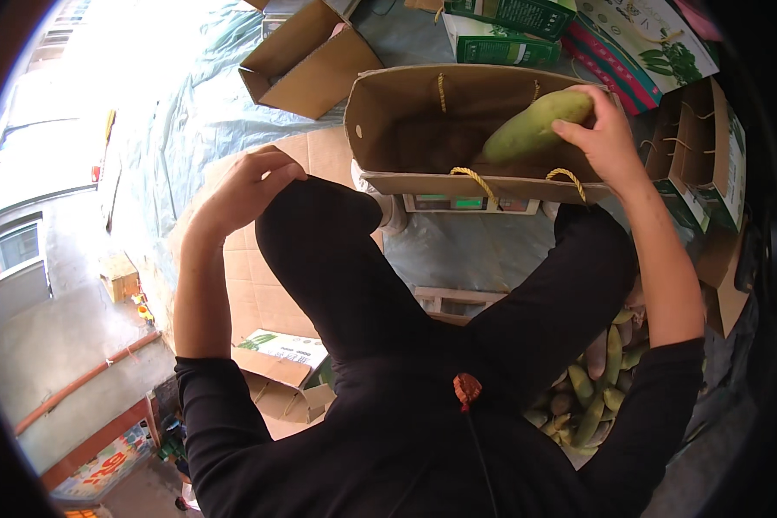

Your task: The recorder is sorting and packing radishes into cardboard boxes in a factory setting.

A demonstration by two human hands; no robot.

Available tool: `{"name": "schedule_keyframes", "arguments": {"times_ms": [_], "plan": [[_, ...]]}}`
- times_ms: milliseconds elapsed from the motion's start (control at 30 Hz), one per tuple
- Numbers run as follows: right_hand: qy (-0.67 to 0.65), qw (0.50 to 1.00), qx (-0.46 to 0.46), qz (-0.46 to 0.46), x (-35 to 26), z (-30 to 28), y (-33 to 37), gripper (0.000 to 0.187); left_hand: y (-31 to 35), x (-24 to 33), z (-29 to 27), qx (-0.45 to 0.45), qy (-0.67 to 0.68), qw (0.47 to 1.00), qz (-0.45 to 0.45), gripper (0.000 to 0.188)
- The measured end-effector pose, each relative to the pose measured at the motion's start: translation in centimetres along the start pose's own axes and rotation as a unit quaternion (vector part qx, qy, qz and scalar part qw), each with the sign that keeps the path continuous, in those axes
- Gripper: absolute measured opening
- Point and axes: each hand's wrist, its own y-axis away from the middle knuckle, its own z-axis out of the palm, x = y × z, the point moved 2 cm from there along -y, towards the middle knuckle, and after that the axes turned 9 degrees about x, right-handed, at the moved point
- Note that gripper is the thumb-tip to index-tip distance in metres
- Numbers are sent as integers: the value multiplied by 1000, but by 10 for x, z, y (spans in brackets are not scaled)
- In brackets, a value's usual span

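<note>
In my right hand (600, 134) is a large, long green vegetable (531, 129), smooth and rounded like a radish or melon; its exact kind I cannot tell. Thumb and fingers close around its upper right end. The vegetable slants into an open cardboard box (375, 138) with yellow rope handles, its lower end inside. That box rests on a scale (423, 204) whose lit display shows under the near edge. My left hand (255, 177) lies over my left knee, holding nothing, fingers draped and thumb extended. The dark bottom of the box is hard to make out.
Another open cardboard box (319, 65) stands at the far left. Green printed boxes (509, 39) lie at the back, and more open cartons (691, 147) line the right. Green and pinkish produce (591, 397) is heaped by my right leg. Plastic sheeting (233, 86) covers the floor.
</note>
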Motion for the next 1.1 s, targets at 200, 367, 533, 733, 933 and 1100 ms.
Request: {"name": "schedule_keyframes", "arguments": {"times_ms": [200,367,533,733,933,1100], "plan": [[271,952,-133,49,60,17,-21,38,-27,-15,7,-107,-34,993,-22,27],[93,986,-109,90,40,-6,-11,34,-39,-33,16,-174,-53,983,-35,27],[54,992,18,112,28,-55,4,36,-23,-27,4,-164,-115,979,-50,21],[95,967,174,157,79,-149,55,39,-37,-42,6,-202,-50,978,-22,21],[67,946,206,241,130,-145,90,42,-39,-41,6,-206,-55,977,-30,18],[74,937,224,259,133,-138,98,45,-31,-52,-12,-243,-29,967,-75,14]]}}
